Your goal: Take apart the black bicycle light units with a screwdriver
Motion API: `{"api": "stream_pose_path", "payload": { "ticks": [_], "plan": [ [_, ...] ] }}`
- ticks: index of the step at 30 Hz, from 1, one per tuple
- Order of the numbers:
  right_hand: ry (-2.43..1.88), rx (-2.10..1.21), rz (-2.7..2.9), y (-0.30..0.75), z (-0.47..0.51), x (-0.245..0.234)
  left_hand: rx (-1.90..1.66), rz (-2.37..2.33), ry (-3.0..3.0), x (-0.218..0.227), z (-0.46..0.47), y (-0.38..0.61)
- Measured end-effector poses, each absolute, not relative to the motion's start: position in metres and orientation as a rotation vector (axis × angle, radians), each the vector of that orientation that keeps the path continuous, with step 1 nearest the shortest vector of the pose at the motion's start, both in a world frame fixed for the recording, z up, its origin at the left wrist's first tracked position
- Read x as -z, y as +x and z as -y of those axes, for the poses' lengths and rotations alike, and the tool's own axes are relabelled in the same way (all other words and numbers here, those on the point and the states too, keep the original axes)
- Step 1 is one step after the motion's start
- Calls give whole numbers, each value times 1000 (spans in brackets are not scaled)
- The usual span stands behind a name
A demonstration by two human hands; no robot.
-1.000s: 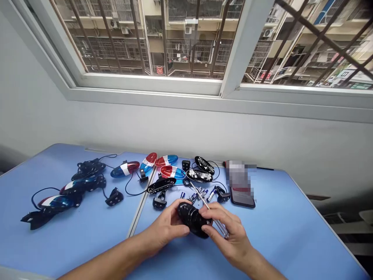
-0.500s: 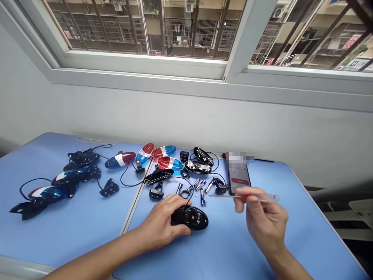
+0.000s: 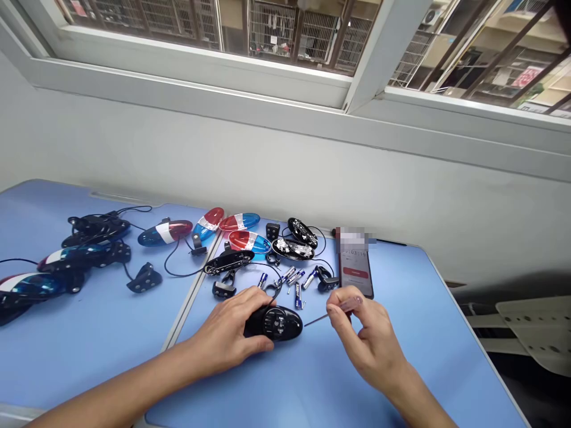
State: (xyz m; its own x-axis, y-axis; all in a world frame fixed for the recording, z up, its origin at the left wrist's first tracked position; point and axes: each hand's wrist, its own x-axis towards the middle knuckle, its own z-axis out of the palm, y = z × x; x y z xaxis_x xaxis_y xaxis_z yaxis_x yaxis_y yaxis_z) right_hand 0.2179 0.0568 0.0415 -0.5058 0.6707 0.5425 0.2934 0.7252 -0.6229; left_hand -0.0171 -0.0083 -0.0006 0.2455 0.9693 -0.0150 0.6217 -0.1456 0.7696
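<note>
My left hand (image 3: 232,330) is closed over the left end of a black oval lamp base (image 3: 276,323), pressing it flat on the blue table (image 3: 111,345). My right hand (image 3: 363,333) pinches the clear handle of a thin screwdriver (image 3: 332,312). Its metal shaft points left and the tip sits just right of the lamp base. Several small batteries (image 3: 292,279) lie loose just beyond the base.
Red-and-blue lamp covers (image 3: 238,223), black lamp bases with cables (image 3: 96,229) and small brackets (image 3: 143,278) are scattered over the left and middle. A phone (image 3: 355,272) lies past my right hand. The wall and window sill stand behind the table, whose right edge drops off.
My right hand has come down and left, turning the screwdriver so its tip points at the lamp base. My left hand and the base slid slightly left on the table.
</note>
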Motion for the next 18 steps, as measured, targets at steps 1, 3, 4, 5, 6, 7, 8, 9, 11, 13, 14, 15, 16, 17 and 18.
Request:
{"api": "stream_pose_path", "payload": {
  "ticks": [1,3,4,5,6,7,8,9,11,13,14,15,16,17,18],
  "plan": [
    [-724,-585,2124,218,-57,-41,-653,-1457,1849,0,8,-17],
    [-726,-597,2143,217,-57,-39,-639,-1464,1839,0,8,-17],
    [-727,-609,2152,216,-56,-38,-642,-1467,1836,0,8,-16],
    [-724,-620,2156,216,-56,-37,-650,-1469,1834,1,7,-16],
    [-720,-632,2157,215,-56,-37,-659,-1470,1834,1,7,-16],
    [-720,-648,2159,215,-55,-36,-667,-1470,1833,1,7,-16],
    [-729,-666,2163,215,-55,-36,-669,-1472,1829,1,7,-16],
    [-748,-685,2168,215,-55,-36,-662,-1475,1821,1,6,-16],
    [-803,-740,2191,218,-56,-38,-631,-1480,1803,1,6,-16],
    [-876,-827,2254,222,-57,-42,-607,-1482,1784,0,5,-16],
    [-908,-875,2291,225,-57,-45,-600,-1482,1775,-1,5,-16],
    [-937,-921,2329,227,-57,-47,-596,-1481,1768,-2,5,-16],
    [-967,-955,2360,229,-57,-50,-593,-1481,1760,-3,5,-16],
    [-992,-979,2382,231,-57,-52,-590,-1483,1752,-4,5,-16],
    [-1008,-995,2394,233,-57,-54,-586,-1484,1746,-5,5,-15]
  ]
}}
